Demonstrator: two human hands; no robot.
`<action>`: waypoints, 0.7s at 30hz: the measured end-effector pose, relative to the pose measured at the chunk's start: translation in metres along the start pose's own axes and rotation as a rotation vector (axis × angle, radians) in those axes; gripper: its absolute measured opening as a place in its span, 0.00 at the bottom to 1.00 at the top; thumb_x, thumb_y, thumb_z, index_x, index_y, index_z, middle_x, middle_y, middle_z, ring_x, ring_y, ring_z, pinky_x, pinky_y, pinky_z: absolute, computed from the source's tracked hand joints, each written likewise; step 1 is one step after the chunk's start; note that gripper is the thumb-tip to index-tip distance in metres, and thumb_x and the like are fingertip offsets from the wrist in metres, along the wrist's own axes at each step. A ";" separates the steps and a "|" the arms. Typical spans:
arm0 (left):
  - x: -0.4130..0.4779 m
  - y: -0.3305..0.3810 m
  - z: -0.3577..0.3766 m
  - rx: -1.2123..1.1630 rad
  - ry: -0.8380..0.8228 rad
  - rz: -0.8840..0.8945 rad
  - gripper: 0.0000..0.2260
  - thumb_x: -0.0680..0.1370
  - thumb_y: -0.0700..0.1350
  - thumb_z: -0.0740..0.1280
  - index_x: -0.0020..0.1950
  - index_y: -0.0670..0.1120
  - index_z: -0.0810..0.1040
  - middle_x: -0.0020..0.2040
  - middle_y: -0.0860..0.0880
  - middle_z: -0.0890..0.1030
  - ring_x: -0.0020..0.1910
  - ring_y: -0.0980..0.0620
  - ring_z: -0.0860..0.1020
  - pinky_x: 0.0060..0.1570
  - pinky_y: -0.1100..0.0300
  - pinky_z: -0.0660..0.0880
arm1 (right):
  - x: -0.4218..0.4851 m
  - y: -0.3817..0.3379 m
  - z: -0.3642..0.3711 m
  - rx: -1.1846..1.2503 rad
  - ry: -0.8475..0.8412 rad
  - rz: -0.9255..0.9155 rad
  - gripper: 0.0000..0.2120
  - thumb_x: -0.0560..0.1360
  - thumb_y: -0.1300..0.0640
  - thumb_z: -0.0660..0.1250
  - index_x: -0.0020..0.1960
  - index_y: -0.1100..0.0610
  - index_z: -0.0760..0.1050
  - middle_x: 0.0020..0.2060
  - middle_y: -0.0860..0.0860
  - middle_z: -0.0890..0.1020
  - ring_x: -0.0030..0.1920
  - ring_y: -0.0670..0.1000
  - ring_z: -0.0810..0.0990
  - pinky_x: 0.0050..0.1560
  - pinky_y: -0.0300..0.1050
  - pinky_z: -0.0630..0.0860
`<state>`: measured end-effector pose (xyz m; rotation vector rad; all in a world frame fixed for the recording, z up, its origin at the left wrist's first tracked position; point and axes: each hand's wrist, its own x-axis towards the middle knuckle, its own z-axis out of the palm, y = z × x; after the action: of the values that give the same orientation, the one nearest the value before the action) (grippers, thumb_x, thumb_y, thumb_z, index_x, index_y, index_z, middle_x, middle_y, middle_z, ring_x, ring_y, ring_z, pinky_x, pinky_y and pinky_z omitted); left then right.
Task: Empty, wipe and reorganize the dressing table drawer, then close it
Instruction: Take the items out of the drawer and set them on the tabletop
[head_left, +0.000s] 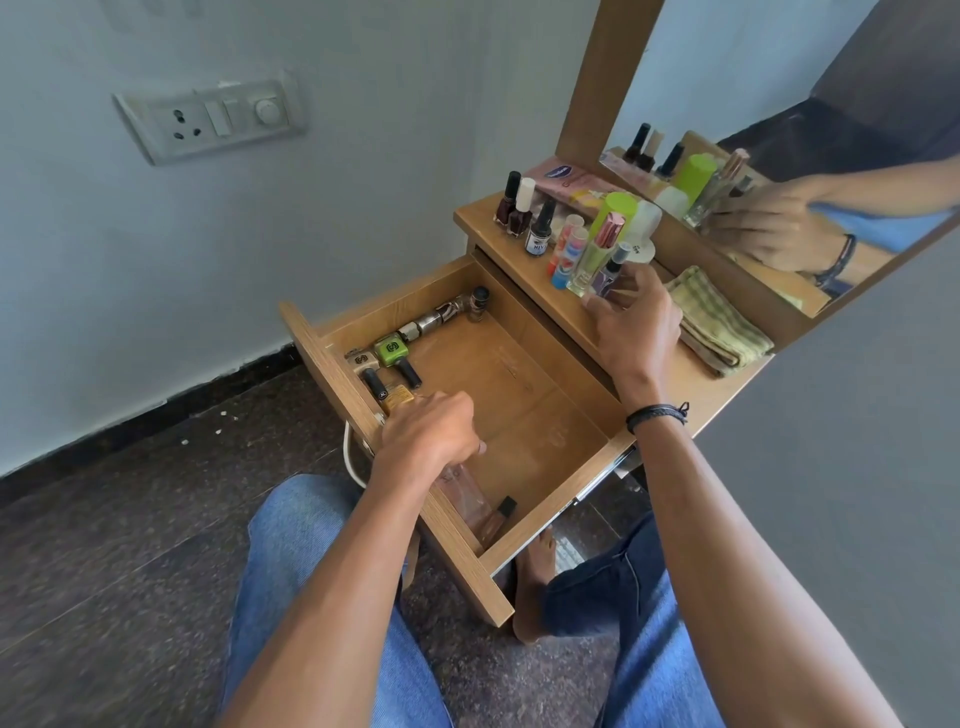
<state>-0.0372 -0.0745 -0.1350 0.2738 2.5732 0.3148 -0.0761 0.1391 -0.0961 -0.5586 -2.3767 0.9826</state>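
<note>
The drawer (524, 400) stands pulled fully out of the dressing table (719, 387) over my knees, its wooden bottom dusty and scuffed. A line of small bottles (415, 338) lies along its left wall, a green one (393, 351) among them. My left hand (428, 434) is down inside near the front panel, fingers curled together round the top of a clear bottle (467, 496) that lies along that panel; a small black piece (506, 503) sits just beside its far end. My right hand (631, 314), a dark band (657, 415) at the wrist, reaches onto the tabletop, thumb and fingers pinching a little dark-capped vial (609, 275) at the edge of the cluster of cosmetics (545, 223) standing there. A folded green checked cloth (719, 325) rests near that hand, against the mirror (753, 104). The wall is pale, with a switchboard (208, 122) to the left, a black skirting below it, and a dark speckled stone floor (130, 545).
</note>
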 end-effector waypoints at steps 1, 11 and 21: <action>0.000 0.000 0.000 -0.001 0.002 0.001 0.16 0.77 0.58 0.70 0.59 0.50 0.79 0.54 0.48 0.82 0.50 0.47 0.80 0.42 0.53 0.68 | 0.001 0.000 0.001 0.002 -0.006 0.005 0.24 0.72 0.53 0.78 0.66 0.52 0.78 0.56 0.47 0.84 0.52 0.46 0.82 0.54 0.44 0.78; 0.003 -0.001 0.002 -0.012 0.006 0.003 0.14 0.76 0.59 0.71 0.55 0.51 0.80 0.50 0.51 0.82 0.45 0.48 0.79 0.38 0.54 0.66 | 0.009 -0.012 0.009 0.027 -0.011 0.001 0.22 0.72 0.56 0.78 0.63 0.51 0.75 0.57 0.48 0.80 0.49 0.43 0.79 0.48 0.33 0.73; -0.001 0.002 -0.004 0.022 -0.028 0.000 0.15 0.77 0.56 0.71 0.59 0.49 0.80 0.55 0.48 0.82 0.49 0.47 0.79 0.47 0.52 0.74 | -0.030 -0.011 0.003 0.105 0.127 -0.109 0.20 0.72 0.59 0.77 0.59 0.54 0.72 0.54 0.47 0.76 0.47 0.41 0.75 0.50 0.42 0.80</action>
<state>-0.0381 -0.0739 -0.1307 0.2847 2.5506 0.2809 -0.0561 0.1146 -0.0984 -0.4347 -2.2052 0.9865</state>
